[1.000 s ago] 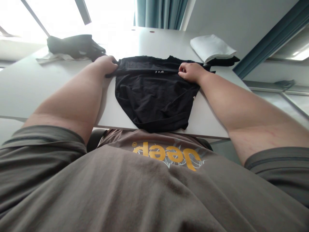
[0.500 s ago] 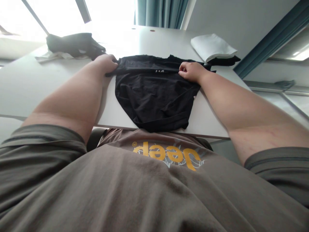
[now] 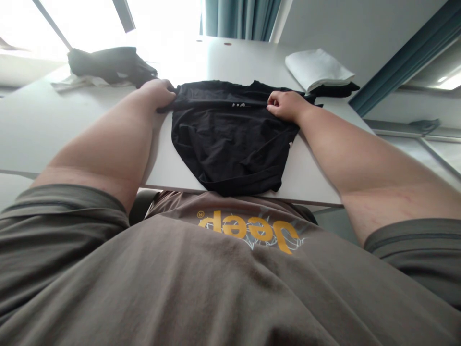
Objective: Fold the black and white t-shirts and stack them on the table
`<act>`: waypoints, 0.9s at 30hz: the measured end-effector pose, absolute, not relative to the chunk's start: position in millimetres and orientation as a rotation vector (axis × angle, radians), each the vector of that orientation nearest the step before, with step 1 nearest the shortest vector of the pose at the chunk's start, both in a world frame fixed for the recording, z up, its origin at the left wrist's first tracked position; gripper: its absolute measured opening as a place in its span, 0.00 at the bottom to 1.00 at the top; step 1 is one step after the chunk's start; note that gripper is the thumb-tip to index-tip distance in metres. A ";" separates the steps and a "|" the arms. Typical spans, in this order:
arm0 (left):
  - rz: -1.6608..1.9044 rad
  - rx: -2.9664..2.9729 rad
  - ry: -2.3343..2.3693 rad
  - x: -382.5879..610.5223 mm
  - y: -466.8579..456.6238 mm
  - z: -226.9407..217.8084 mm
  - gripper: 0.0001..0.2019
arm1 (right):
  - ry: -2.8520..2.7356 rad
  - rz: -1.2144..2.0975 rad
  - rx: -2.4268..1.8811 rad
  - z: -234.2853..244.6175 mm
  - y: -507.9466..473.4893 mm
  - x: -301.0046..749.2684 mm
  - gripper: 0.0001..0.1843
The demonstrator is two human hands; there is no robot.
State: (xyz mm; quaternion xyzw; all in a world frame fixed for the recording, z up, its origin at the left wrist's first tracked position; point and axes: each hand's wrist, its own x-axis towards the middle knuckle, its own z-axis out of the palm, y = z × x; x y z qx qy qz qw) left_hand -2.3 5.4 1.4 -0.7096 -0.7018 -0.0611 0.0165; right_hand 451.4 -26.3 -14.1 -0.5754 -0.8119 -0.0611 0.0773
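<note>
A black T-shirt (image 3: 230,144) lies spread on the white table (image 3: 158,163), its lower end reaching the near edge. A small white print shows across its upper part, partly lost in a crease. At the shirt's upper left, my left hand (image 3: 161,94) is closed on the sleeve area; its fingertips are partly hidden. My right hand (image 3: 284,105) rests on the upper right of the shirt with curled fingers pinching the cloth. Fabric between the two hands lies fairly flat, with wrinkles lower down.
Dark crumpled clothing (image 3: 108,65) lies over a pale cloth (image 3: 82,82) at the far left. At the far right sits a folded white cloth (image 3: 319,69) on top of a black one (image 3: 334,90). Teal curtains (image 3: 241,19) hang beyond the table.
Nearly nothing differs. Both hands keep their places on the shirt, and the view has shifted very slightly.
</note>
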 end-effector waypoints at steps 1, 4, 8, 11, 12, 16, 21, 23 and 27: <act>-0.194 -2.205 -2.183 -3.2 6.5 0.7 0.29 | -2.432 -0.181 -1.724 -13.9 -26.5 451.3 0.18; -0.207 -2.200 -2.186 -5.0 8.8 -0.8 0.29 | -2.430 -0.171 -1.733 -12.7 -28.4 450.1 0.18; -0.223 -2.209 -2.187 -4.6 8.3 -0.5 0.28 | -2.424 -0.153 -1.754 -11.5 -30.7 448.2 0.17; -0.208 -2.197 -2.177 -3.4 7.2 -0.1 0.28 | -2.419 -0.151 -1.755 -11.2 -31.3 447.5 0.17; -0.198 -2.191 -2.169 -3.2 7.1 -0.2 0.27 | -2.418 -0.153 -1.751 -11.2 -31.4 447.4 0.17; -0.181 -2.178 -2.151 -4.1 8.5 -1.4 0.28 | -2.414 -0.159 -1.744 -10.8 -32.6 447.1 0.17; -0.197 -2.187 -2.178 -4.6 8.8 -1.6 0.28 | -2.409 -0.160 -1.751 -10.3 -34.1 446.4 0.17; -0.203 -2.184 -2.192 -4.2 8.0 -1.0 0.29 | -2.414 -0.160 -1.754 -10.0 -34.5 446.1 0.17; -0.211 -2.199 -2.177 -4.9 8.2 -1.2 0.29 | -2.425 -0.161 -1.764 -9.4 -34.8 445.6 0.18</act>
